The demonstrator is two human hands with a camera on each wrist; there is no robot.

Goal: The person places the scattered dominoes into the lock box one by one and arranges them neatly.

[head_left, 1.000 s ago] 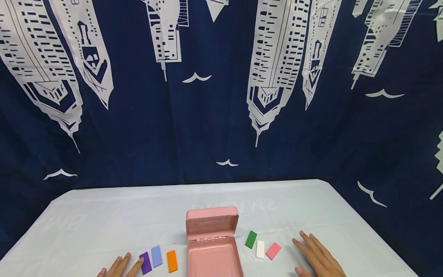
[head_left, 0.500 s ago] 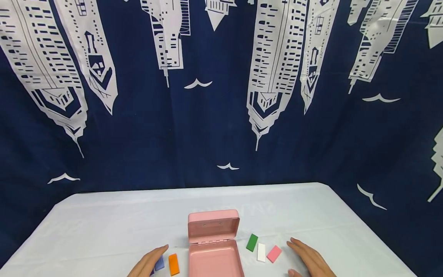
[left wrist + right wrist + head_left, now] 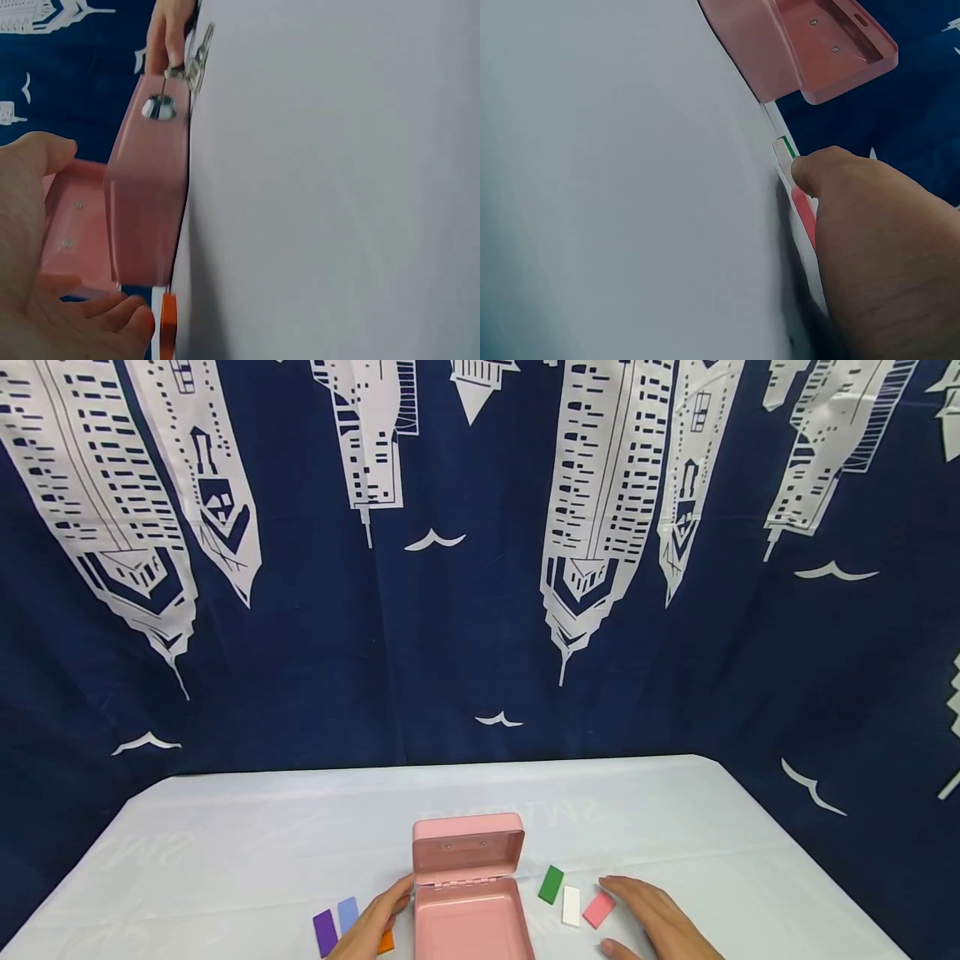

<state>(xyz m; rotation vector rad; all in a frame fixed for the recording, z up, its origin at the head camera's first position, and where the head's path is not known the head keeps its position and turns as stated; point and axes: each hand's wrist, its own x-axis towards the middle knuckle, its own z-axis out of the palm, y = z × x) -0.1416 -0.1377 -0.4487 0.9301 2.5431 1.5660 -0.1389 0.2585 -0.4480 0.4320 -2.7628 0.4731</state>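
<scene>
A pink metal box [image 3: 472,927] stands at the front middle of the table, its hinged lid [image 3: 468,852] raised. My left hand [image 3: 375,922] reaches in from the left, fingertips right at the box's rear left corner and over the orange block [image 3: 386,941], which it partly hides. In the left wrist view its thumb and fingers are spread, holding nothing. To the right, my right hand [image 3: 652,914] is beside the pink block [image 3: 599,910], thumb and fingers apart. A white block [image 3: 571,906] and a green block [image 3: 551,885] lie between that hand and the box.
Left of the left hand lie a purple block [image 3: 326,933] and a light blue block [image 3: 347,912]. The box's front has a lock [image 3: 159,108] with keys [image 3: 199,60] hanging from it. A navy curtain [image 3: 465,635] hangs behind the white table [image 3: 262,835].
My left hand has moved right from the purple block, past the light blue and orange blocks, to the box. The right hand has shifted left, closer to the pink block.
</scene>
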